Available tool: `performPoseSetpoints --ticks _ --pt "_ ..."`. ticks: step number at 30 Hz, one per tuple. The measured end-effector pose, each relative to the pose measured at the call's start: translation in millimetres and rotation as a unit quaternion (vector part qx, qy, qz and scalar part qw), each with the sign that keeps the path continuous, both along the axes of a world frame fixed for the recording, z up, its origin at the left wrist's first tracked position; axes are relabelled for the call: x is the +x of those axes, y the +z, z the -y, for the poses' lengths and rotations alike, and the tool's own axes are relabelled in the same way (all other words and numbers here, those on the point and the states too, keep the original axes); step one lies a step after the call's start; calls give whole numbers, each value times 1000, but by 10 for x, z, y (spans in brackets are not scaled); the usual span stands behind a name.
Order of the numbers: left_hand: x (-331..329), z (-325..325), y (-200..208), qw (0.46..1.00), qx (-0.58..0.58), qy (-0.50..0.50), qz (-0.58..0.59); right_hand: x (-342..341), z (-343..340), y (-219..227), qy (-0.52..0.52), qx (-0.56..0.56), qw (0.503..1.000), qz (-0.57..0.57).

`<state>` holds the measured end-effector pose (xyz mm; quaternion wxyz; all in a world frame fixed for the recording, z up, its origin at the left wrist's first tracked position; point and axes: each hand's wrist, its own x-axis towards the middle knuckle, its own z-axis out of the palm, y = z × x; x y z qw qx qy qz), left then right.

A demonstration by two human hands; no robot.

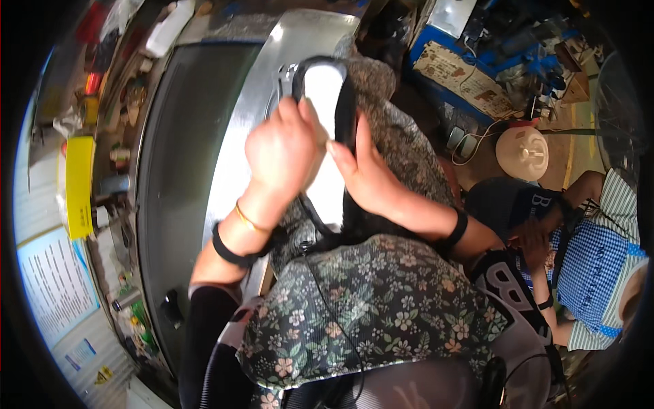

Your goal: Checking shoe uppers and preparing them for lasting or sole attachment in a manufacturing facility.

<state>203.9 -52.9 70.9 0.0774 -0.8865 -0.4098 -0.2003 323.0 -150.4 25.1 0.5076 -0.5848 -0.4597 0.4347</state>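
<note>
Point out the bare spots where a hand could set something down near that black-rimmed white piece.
Bare: the dark flat panel left of the silver metal edge. Crowded: the shelf clutter further left; both hands, left hand and right hand, on the black-rimmed white piece; floral cloth below.

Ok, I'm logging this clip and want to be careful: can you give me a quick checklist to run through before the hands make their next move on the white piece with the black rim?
1. Left hand on the white piece with the black rim: ok, it lies over the piece's left side.
2. Right hand on the piece: ok, fingertips touch its right edge.
3. Piece resting on the metal surface: cannot tell, the hands hide its underside.
4. Floral cloth away from the piece: not ok, cloth lies right beside it.
5. Person in checked clothing apart from the hands: ok, off to the right.
</note>
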Motion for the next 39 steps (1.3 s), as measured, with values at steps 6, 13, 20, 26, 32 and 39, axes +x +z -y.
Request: performPoseSetpoints --ticks 6,13,20,26,32,39 --pt "-431 347 -249 866 -443 -124 197 -3 105 -286 28 112 990 -86" --pt "-181 519 -626 737 -429 24 521 116 44 -293 5 117 991 67" --pt "430 -90 -300 492 -606 -100 617 456 329 -366 69 -12 994 87" --pt "428 -459 -688 676 -543 -152 475 1006 -431 -220 140 -48 984 -98" --pt "737 -437 -590 674 -565 -178 441 1161 -815 -218 109 124 982 -91" --pt "613 -456 -595 661 -584 -193 431 920 -795 -322 23 170 985 -16"
